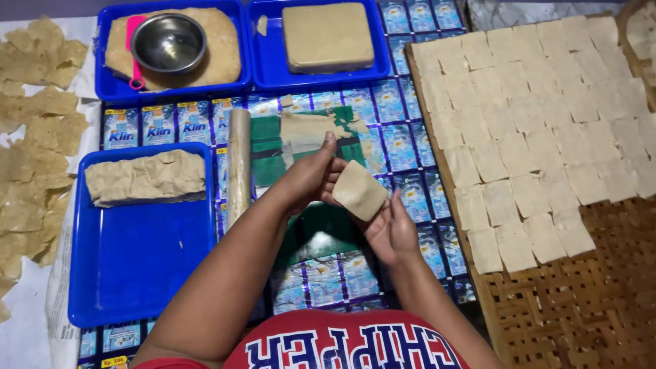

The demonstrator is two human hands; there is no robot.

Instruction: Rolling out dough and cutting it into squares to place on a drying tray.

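both hands pinching a thin dough square, rolling pin beside — woven tray of squares right

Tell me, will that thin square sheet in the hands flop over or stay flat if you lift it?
Probably floppy: the thin dough square is propped by both the left hand and right hand. It looks light, being so thin. It may tear easily, judging by the ragged scraps on the mat behind it.
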